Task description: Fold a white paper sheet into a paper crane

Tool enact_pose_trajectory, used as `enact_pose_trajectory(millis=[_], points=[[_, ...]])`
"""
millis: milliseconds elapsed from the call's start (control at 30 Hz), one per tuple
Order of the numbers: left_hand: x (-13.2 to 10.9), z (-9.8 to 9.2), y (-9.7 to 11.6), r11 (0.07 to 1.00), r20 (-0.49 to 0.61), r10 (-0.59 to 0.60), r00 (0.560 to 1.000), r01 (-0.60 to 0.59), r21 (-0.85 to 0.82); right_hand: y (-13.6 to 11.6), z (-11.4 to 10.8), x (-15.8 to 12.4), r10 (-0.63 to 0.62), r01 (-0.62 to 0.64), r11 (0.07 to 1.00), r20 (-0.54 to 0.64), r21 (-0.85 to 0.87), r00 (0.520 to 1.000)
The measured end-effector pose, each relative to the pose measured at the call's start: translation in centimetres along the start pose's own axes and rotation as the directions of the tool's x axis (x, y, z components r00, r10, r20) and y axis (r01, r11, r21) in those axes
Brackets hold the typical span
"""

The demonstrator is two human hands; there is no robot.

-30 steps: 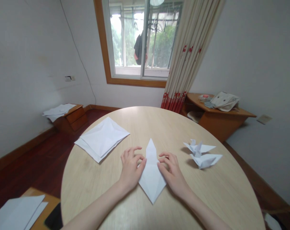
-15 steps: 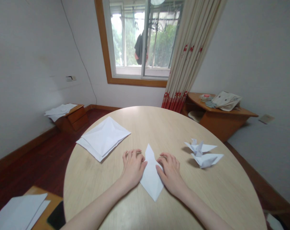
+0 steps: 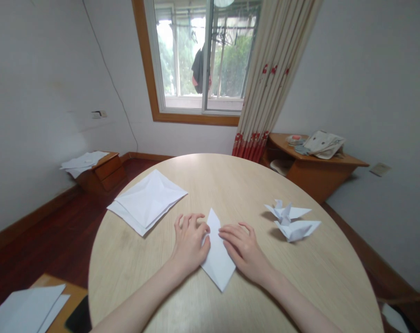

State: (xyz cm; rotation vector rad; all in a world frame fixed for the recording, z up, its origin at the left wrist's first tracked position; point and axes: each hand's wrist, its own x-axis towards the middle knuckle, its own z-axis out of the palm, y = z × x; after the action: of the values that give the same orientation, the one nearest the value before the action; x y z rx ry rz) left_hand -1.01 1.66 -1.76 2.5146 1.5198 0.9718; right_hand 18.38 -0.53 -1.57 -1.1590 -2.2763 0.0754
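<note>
Left hand (image 3: 190,243), right hand (image 3: 242,249) touch folded paper (image 3: 217,261) (kite-shaped).

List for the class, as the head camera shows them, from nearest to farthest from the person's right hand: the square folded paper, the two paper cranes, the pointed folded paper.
1. Pointed folded paper: touching the right hand, on its left.
2. Two paper cranes: to its right, apart from it.
3. Square folded paper: far to its left, on the table.
</note>
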Motion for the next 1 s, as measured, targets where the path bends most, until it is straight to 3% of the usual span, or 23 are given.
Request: enact_pose_trajectory(millis=[233, 600, 800, 1000], points=[[-0.1, 0.4, -0.2, 1.000, 0.079, 0.017, 0.997, -0.017, 0.000, -0.2, -0.3, 0.2, 0.026, -0.030, 0.999, 0.137, 0.030, 0.990], [-0.1, 0.4, -0.5, 0.998, 0.147, 0.067, 0.987, -0.064, -0.030, 0.2, 0.2, 0.0, 0.038, -0.068, 0.988, 0.203, 0.140, 0.978], [0.4, 0.5, -1.1, 0.980, 0.249, 0.136, 0.959, -0.092, -0.179, 0.3, -0.8, 0.1, 0.097, -0.172, 0.964, 0.333, 0.203, 0.938], [0.7, 0.3, -1.7, 0.961, 0.312, 0.187, 0.932, -0.109, -0.254, 0.7, -1.6, 0.2, 0.065, -0.178, 0.955, 0.419, 0.237, 0.906]])
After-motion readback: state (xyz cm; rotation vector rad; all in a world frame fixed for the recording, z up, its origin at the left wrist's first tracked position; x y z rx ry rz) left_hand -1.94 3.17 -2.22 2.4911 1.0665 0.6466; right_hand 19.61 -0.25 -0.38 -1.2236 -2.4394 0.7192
